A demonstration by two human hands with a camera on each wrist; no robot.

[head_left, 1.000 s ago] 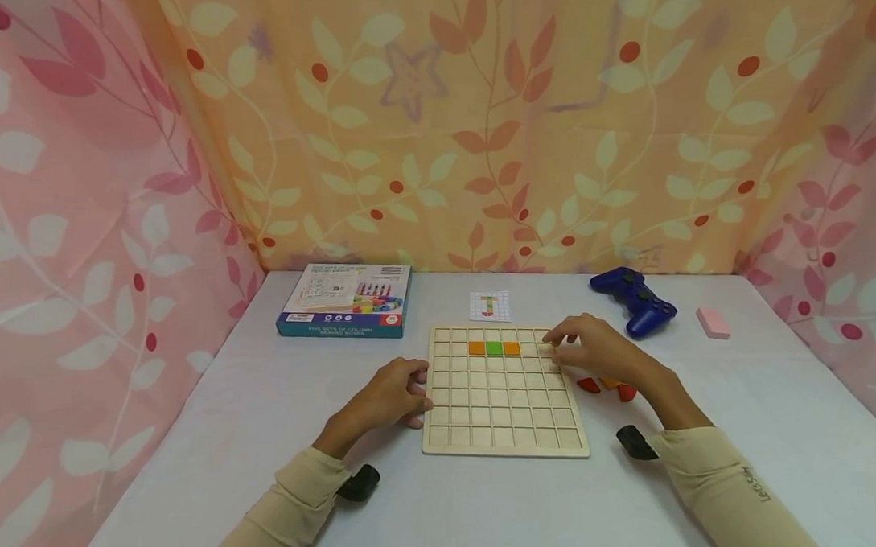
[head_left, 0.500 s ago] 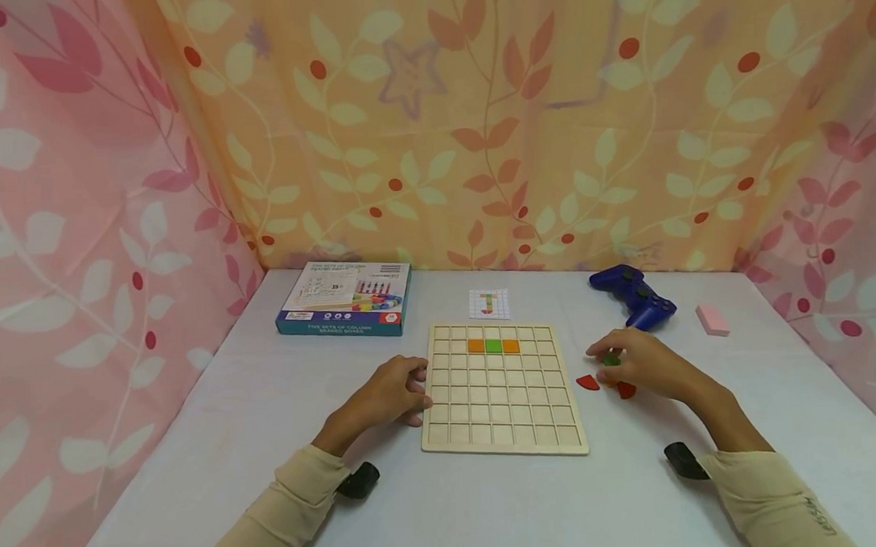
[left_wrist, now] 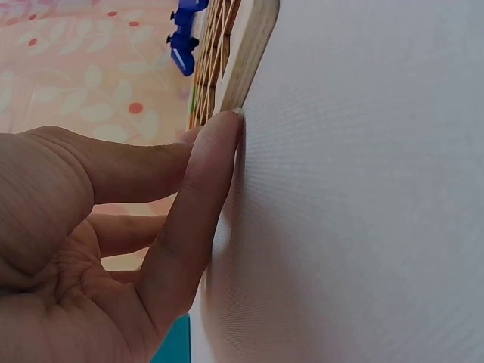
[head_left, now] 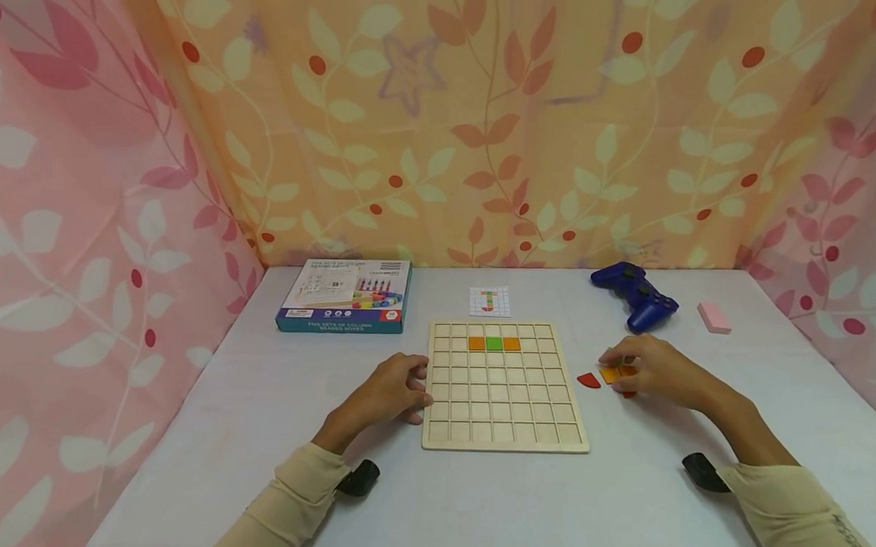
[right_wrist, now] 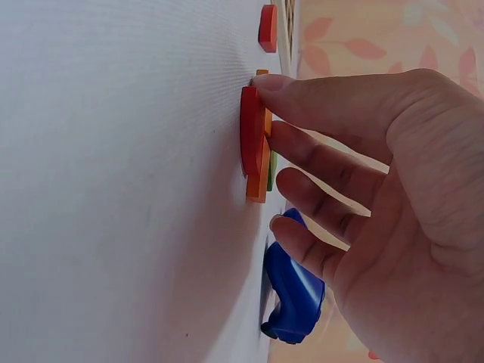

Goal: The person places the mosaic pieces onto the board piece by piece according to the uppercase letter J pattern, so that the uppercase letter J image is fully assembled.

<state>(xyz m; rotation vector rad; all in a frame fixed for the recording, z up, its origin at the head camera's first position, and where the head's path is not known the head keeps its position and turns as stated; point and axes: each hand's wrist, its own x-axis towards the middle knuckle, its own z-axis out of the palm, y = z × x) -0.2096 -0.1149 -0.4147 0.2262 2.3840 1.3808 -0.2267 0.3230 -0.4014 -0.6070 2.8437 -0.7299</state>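
1 grid board [head_left: 503,434] w/ 2 orange tiles [head_left: 477,344], 1 green tile [head_left: 494,344] in. My L hand [head_left: 393,389], fingers relaxed, touches its L edge. R hand [head_left: 651,371] on loose orange tiles [head_left: 607,376], can't tell if pinching; 2 red pcs [head_left: 588,381] adj.

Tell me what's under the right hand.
Under the right hand, an orange piece and a red piece show; the right wrist view also reveals a sliver of a green piece. The rest is covered, so their full shapes and exact number can't be told.
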